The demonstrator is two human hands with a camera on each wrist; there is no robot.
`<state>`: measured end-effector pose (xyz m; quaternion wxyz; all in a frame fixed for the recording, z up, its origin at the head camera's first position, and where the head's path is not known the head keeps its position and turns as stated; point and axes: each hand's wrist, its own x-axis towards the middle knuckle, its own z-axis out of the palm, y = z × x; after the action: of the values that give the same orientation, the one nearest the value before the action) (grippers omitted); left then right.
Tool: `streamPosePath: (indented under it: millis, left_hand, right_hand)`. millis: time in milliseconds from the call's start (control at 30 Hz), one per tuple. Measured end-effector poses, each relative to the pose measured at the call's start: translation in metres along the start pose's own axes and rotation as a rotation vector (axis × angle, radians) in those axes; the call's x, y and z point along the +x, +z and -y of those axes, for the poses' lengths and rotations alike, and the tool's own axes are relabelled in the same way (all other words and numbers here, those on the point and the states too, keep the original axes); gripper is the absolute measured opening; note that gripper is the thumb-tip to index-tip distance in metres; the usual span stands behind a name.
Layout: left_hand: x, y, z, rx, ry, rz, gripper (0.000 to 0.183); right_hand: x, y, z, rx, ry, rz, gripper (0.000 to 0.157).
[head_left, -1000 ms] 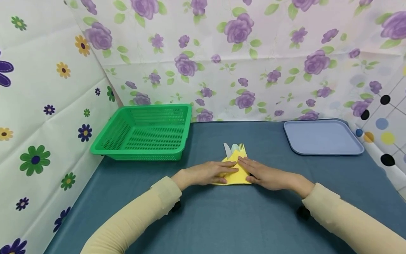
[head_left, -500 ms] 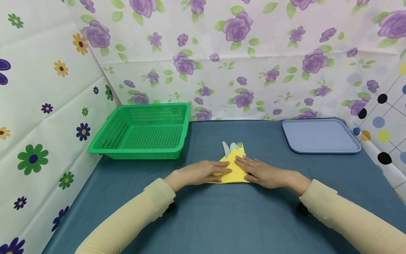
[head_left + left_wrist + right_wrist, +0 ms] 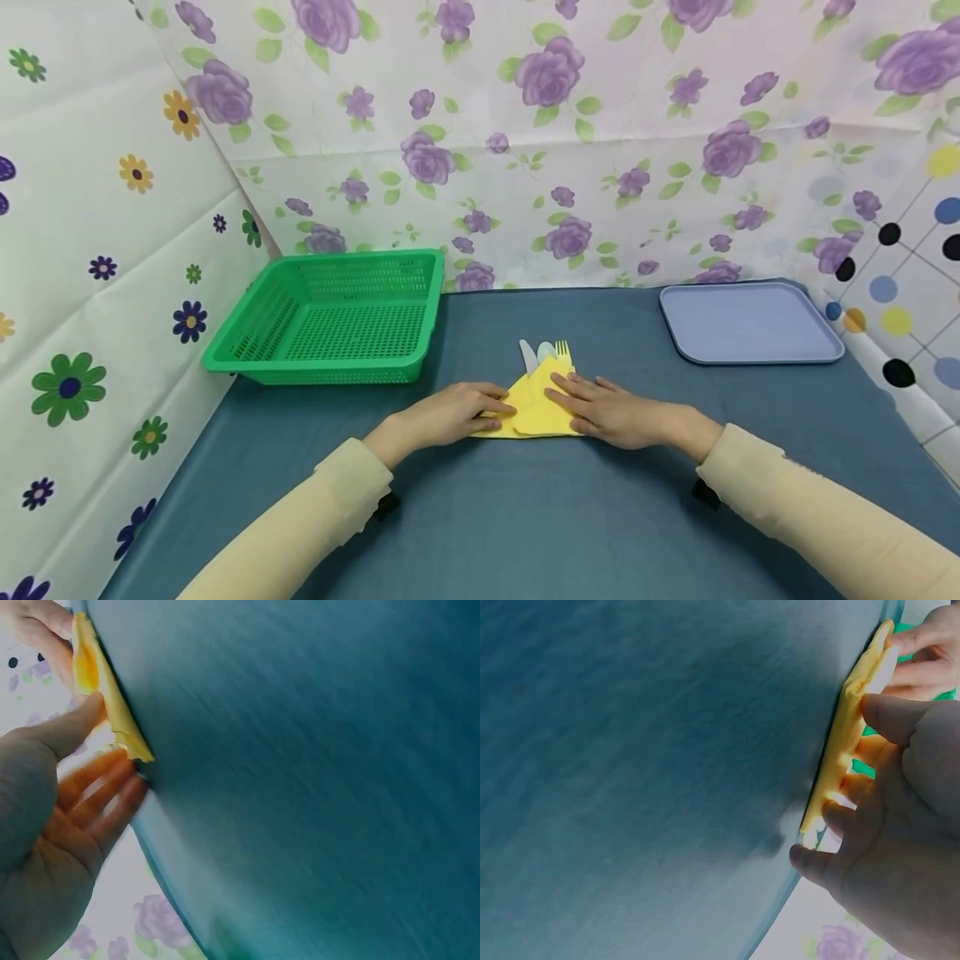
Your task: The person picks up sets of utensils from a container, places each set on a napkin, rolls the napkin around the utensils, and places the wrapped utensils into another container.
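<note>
L arm [image 3: 277, 529] enters from bottom L of the head view, R arm [image 3: 817, 508] from bottom R, both angled in toward ctr, pale cuffs [image 3: 742, 467] ending short of the wrists [image 3: 690, 429]. L hand [image 3: 442, 414], just L of ctr, is palm down w/ fingers a bit bent, pointing R; R hand [image 3: 622, 417], R of ctr, lies flatter, palm down, fingers pointing L. Wrist cams: L thumb [image 3: 71, 729], upper L, & R thumb [image 3: 892, 716], upper R, both held apart fr. fingers.
</note>
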<state>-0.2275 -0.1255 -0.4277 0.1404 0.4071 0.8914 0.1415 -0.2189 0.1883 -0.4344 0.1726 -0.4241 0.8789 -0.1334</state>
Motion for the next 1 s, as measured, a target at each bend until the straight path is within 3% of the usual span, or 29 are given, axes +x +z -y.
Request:
streamPosePath:
  millis: [133, 267, 367, 700, 1000]
  left_hand:
    - [-0.004, 0.0, -0.005, -0.025, -0.124, -0.049, 0.035]
    - [-0.006, -0.002, -0.01, -0.053, -0.247, -0.019, 0.033]
    - [-0.007, -0.004, -0.011, -0.064, -0.283, 0.015, 0.031]
    - [-0.009, -0.008, -0.013, -0.158, -0.317, 0.074, 0.029]
    - [-0.01, -0.009, -0.01, -0.105, -0.261, 0.091, 0.018]
  right_hand:
    - [-0.001, -0.001, 0.001, -0.017, -0.005, 0.001, 0.057]
    - [-0.001, -0.001, 0.002, -0.016, -0.016, 0.0, 0.056]
    - [0.0, -0.001, 0.002, -0.013, -0.018, 0.003, 0.056]
    - [0.0, 0.0, 0.001, -0.013, 0.018, 0.023, 0.058]
    - [-0.001, 0.0, 0.001, 0.007, 0.023, 0.018, 0.058]
